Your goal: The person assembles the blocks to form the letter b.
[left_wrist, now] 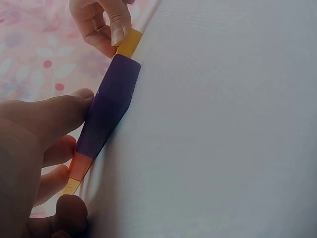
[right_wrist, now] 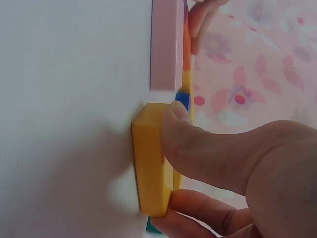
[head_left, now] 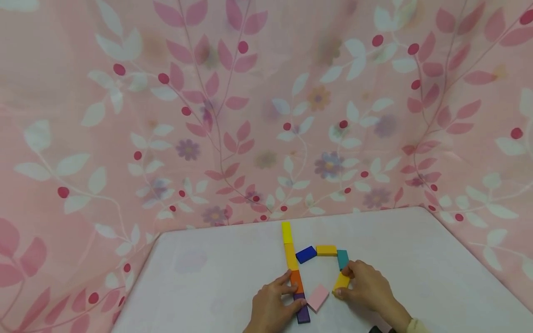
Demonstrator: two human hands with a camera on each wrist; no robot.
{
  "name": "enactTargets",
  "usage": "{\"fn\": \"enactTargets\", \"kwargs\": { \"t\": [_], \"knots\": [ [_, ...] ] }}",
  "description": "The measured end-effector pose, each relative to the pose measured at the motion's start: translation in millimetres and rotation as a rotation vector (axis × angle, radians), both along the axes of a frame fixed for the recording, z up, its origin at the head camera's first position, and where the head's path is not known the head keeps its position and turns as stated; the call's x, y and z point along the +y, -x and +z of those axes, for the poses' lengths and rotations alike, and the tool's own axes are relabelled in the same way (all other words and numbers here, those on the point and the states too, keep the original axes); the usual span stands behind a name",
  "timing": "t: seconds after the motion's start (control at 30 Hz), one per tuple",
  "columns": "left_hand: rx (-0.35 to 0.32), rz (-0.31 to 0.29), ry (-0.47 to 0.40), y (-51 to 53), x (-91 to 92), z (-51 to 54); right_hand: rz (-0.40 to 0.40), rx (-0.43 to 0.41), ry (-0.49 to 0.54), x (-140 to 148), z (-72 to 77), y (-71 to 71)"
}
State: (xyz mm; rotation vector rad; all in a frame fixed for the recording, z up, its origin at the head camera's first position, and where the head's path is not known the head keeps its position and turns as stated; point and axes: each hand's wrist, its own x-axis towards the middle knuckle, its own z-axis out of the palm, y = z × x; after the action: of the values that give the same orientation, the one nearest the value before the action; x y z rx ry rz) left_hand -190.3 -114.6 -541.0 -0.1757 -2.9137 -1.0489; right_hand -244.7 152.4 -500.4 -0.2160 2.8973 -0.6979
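My right hand (head_left: 368, 286) pinches a yellow block (right_wrist: 149, 158) by its ends, thumb at the near one. Its far end meets a teal block (head_left: 343, 260). A yellow-orange block (head_left: 326, 250) and a blue block (head_left: 306, 254) continue the curve toward a straight row. That row has a bright yellow block (head_left: 287, 232), another yellow block (head_left: 291, 257), an orange block (head_left: 296, 281) and a purple block (left_wrist: 110, 104). My left hand (head_left: 272, 303) rests on the row, thumb on purple, fingers about orange. Between the hands lies a pink block (head_left: 318, 298).
The blocks lie on a table with a white cover (head_left: 200, 277). Behind it hangs a pink cloth (head_left: 250, 115) with leaves and flowers. A small dark object (head_left: 376, 329) shows at the bottom edge, by the right wrist.
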Motion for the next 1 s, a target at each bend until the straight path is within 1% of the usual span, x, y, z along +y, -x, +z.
{"fn": "enactTargets", "kwargs": {
  "t": [0.1,0.2,0.37,0.63,0.87,1.0],
  "knots": [
    [0.029,-0.006,0.015,-1.5,-1.4,1.6,0.007,0.018,0.0,-7.2,1.5,-4.8],
    [0.052,-0.012,0.027,-1.6,-2.5,3.7,0.001,0.032,-0.002,-10.4,2.7,-6.1],
    [0.042,-0.011,0.028,-1.4,-0.9,6.1,-0.019,0.032,-0.002,-9.2,2.0,-6.0],
    [0.034,-0.009,0.039,-4.4,2.6,1.8,-0.022,0.006,-0.007,-4.3,-2.7,-8.7],
    [0.029,0.008,0.035,-3.7,3.0,2.4,-0.001,0.046,-0.028,-5.8,-2.6,-8.6],
    [0.009,0.024,0.032,-4.8,4.1,1.7,0.019,0.066,-0.045,-5.6,-2.3,-9.9]
  ]
}}
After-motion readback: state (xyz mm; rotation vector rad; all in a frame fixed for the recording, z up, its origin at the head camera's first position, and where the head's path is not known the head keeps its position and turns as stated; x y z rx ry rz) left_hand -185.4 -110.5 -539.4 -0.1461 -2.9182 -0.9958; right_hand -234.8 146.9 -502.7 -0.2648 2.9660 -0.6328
